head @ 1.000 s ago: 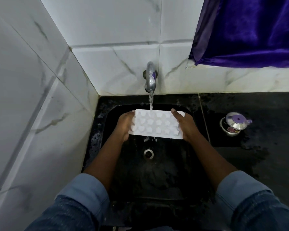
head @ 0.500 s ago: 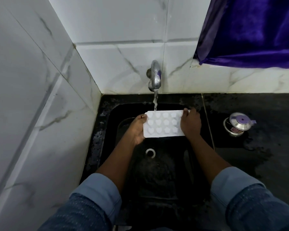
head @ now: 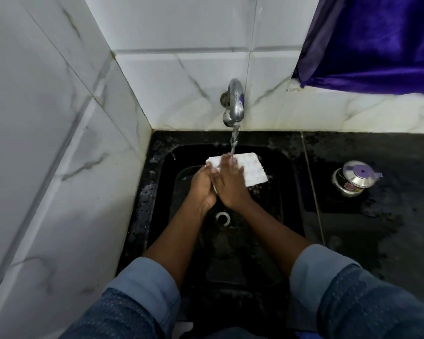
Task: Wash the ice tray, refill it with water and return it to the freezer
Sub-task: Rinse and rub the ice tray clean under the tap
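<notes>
The right hand's fingers [head: 227,160] lie fairly straight across the top of the white ice tray [head: 253,171], their tips under the falling water [head: 234,140]. They press on the tray and do not curl round it. The left hand's fingers [head: 204,170] curl round the tray's left end and hold it, with the left hand [head: 202,187] just beside the right hand [head: 231,188]. The tray is over the black sink [head: 279,204], tilted, its far right part showing small moulded cells. It is below the steel tap [head: 235,104] and above the drain [head: 222,217]. Both forearms reach in from rolled blue sleeves [head: 147,287].

Outward lies the dark, wet counter [head: 377,241], where a lidded steel pot [head: 355,178] stands well apart from the tray. Marbled white tiles [head: 181,69] rise behind, and a purple cloth [head: 377,40] hangs at upper right.
</notes>
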A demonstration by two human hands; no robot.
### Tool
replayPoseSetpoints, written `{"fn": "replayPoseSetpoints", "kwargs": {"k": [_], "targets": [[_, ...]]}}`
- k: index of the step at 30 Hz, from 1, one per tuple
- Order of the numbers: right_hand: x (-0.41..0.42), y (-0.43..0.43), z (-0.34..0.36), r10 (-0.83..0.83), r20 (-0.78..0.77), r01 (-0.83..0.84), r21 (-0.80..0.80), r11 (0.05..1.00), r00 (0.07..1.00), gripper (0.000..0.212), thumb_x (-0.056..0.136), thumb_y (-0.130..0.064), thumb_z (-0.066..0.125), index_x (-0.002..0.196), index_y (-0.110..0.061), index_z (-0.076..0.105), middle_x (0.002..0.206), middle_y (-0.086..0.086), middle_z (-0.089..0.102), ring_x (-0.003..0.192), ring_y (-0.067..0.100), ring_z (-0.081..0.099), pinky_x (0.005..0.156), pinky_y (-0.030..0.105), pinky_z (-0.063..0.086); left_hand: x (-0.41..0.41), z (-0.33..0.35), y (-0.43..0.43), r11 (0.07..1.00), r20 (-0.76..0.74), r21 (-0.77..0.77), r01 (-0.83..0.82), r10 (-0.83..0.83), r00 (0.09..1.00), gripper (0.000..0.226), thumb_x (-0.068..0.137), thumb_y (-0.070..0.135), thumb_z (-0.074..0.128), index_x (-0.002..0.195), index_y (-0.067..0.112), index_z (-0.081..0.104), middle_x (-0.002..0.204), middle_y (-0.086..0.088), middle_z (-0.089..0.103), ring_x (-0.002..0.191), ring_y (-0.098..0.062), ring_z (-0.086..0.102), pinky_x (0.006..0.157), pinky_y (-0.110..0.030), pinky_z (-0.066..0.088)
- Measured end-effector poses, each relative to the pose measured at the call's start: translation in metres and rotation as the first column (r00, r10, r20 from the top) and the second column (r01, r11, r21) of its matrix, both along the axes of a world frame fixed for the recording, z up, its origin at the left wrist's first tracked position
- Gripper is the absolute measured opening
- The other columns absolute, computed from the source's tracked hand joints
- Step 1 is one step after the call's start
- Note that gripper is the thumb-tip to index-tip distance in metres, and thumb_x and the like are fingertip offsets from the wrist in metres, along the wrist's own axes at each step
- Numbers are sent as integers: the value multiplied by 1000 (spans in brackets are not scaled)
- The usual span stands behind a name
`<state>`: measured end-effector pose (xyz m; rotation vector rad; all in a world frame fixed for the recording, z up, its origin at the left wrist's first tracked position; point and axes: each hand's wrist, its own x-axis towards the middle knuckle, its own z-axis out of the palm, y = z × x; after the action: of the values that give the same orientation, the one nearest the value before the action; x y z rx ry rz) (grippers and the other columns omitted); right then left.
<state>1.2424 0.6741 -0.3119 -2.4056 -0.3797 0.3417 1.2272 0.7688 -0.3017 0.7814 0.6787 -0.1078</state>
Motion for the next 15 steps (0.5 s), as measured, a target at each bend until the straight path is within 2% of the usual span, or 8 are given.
{"fn": "replayPoseSetpoints", "kwargs": {"k": [3, 4, 6, 8, 10, 13, 15], "targets": [[-14, -6, -1, 267, 60, -270, 55, 961, 962, 61, 114, -36, 27, 166, -9, 11, 174, 10, 5, 161, 23, -2, 130, 42, -3, -5, 5, 11, 999, -14, -35, -26, 25, 1000, 41, 115, 28, 41, 129, -2, 64, 119, -21, 73, 91, -27, 79, 69, -35, 65], [-11, -8, 0, 298, 66, -302, 54, 952, 952, 60, 114, -37, 27, 166, -11, 12, 174, 8, 6, 161, 21, -2, 130, 41, -3, -6, 2, 15, 998, -17, -45, -31, 31, 999, 39, 115, 26, 40, 129, -3, 64, 118, -21, 73, 89, -26, 79, 70, -35, 65], [5, -12, -2, 297, 69, -298, 3, 955, 952, 61, 114, -38, 27, 167, -12, 10, 174, 7, 5, 161, 22, -1, 130, 42, -3, -12, -1, 18, 998, 7, -49, -38, 38, 999, 40, 113, 22, 41, 133, -3, 64, 124, -22, 71, 99, -28, 77, 84, -38, 63], [29, -20, -8, 227, 28, -224, -76, 972, 974, 66, 113, -42, 26, 166, -12, 2, 174, 10, -1, 161, 27, -3, 129, 44, -5, -22, -5, 20, 996, 78, -81, -29, 35, 996, 42, 106, 21, 47, 132, -5, 66, 125, -25, 70, 105, -34, 73, 98, -45, 57], [49, -30, -20, 110, -50, -117, -167, 979, 993, 72, 112, -49, 25, 166, -10, -1, 174, 13, -5, 161, 32, -4, 128, 47, -5, -29, -3, 19, 993, 141, -117, 20, -3, 990, 48, 102, 22, 52, 138, -9, 60, 141, -31, 60, 122, -42, 65, 111, -55, 50], [60, -40, -30, -97, -148, 67, -197, 978, 984, 77, 110, -55, 22, 165, -5, 3, 174, 16, 0, 160, 33, 1, 128, 50, -1, -32, -7, 18, 996, 72, -22, -84, 85, 994, 42, 105, 18, 51, 139, -6, 59, 142, -32, 60, 121, -44, 68, 99, -57, 58], [55, -33, -27, -213, -139, 180, -216, 959, 967, 76, 110, -52, 24, 164, -1, 7, 173, 20, 6, 160, 36, 6, 129, 50, 3, -32, -12, 19, 993, 66, 29, -118, 116, 991, 45, 109, 21, 47, 145, -4, 54, 145, -32, 58, 130, -47, 62, 108, -63, 51]]}}
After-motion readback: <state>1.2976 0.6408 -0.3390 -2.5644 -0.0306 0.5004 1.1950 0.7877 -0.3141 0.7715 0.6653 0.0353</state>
